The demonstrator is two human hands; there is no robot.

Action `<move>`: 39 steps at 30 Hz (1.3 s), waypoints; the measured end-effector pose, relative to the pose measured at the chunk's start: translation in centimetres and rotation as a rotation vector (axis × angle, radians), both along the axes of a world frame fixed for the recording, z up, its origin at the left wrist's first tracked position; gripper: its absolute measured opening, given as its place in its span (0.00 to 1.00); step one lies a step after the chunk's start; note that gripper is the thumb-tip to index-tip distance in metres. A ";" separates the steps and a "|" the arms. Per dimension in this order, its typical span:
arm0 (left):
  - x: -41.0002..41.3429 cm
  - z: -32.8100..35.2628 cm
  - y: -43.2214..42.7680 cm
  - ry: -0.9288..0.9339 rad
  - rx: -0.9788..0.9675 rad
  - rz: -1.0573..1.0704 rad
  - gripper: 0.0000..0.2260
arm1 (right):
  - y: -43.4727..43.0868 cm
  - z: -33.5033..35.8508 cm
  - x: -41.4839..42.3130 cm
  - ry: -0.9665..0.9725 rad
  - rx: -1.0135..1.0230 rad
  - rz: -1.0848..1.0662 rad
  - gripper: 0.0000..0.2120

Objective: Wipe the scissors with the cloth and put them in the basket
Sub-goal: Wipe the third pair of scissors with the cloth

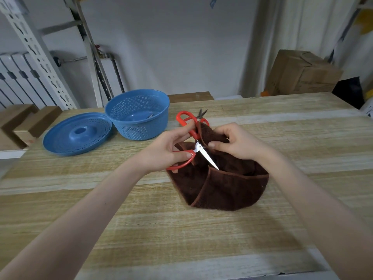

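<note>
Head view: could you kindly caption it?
Left hand holds open red-handled scissors; right hand pinches brown cloth beside the blade.

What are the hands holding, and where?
The left hand grips the red scissors by their handles; the right hand pinches the brown cloth at its top edge.

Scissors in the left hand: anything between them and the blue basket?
Nothing visible does. The scissors sit in the left hand; the basket stands open-topped, its lid off and lying on the table beside it.
</note>
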State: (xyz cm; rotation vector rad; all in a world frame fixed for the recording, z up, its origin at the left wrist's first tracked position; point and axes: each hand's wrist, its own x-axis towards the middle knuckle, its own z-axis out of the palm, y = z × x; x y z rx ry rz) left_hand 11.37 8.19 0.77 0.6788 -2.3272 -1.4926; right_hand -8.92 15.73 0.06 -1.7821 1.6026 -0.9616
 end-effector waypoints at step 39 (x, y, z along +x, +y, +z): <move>-0.6 0.0 0.7 0.025 -0.131 -0.022 0.36 | 0.2 0.3 2.0 -0.189 0.055 -0.171 0.06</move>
